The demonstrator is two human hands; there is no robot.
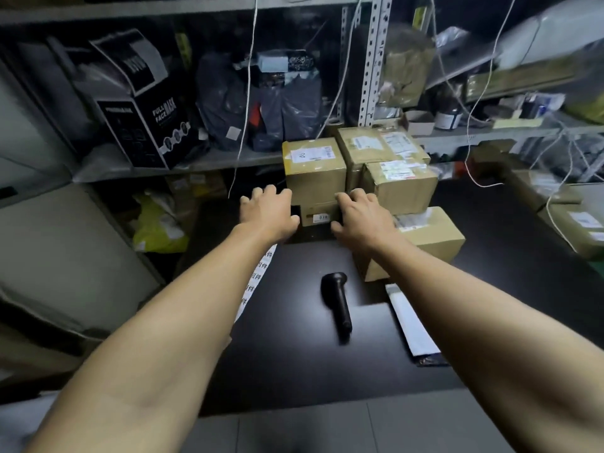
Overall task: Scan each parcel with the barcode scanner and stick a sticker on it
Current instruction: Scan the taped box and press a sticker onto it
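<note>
A small brown parcel (318, 214) with a white label lies at the far edge of the black table (294, 354), under a taller cardboard parcel (313, 171). My left hand (266, 212) and my right hand (361, 217) hold the small parcel from either side, fingers curled over its top edges. The black barcode scanner (338, 304) lies loose on the table nearer to me, between my forearms. A white strip of stickers (258, 279) with red characters runs along the table beside and partly under my left forearm.
More cardboard parcels (402, 181) are stacked at the back right, and one (431, 237) sits under my right wrist. A white mailer bag (411, 325) lies right of the scanner. Metal shelves (369, 60) with bags, boxes and hanging cords stand behind.
</note>
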